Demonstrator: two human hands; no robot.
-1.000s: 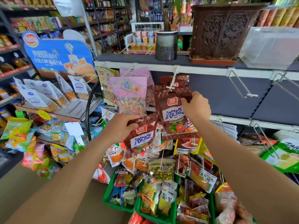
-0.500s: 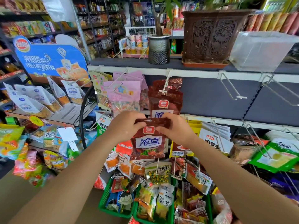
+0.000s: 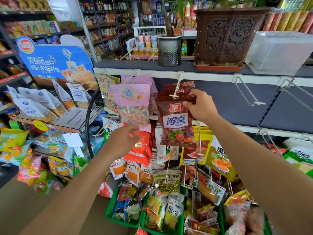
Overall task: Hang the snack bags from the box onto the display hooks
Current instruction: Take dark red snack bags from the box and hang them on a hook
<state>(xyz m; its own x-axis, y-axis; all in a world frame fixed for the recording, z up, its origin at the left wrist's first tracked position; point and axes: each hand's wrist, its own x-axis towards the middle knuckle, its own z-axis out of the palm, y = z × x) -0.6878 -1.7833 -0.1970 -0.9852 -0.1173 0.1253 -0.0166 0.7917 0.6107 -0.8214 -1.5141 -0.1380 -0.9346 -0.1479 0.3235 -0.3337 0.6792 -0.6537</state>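
My right hand [image 3: 199, 106] pinches the top right corner of the dark red snack bag [image 3: 176, 122], thumb and fingers curled on its header. The bag hangs upright with its top edge against the T-shaped tip of the white display hook [image 3: 177, 86]. My left hand [image 3: 125, 138] holds nothing, fingers loosely curled, just below the pink candy bag [image 3: 132, 102].
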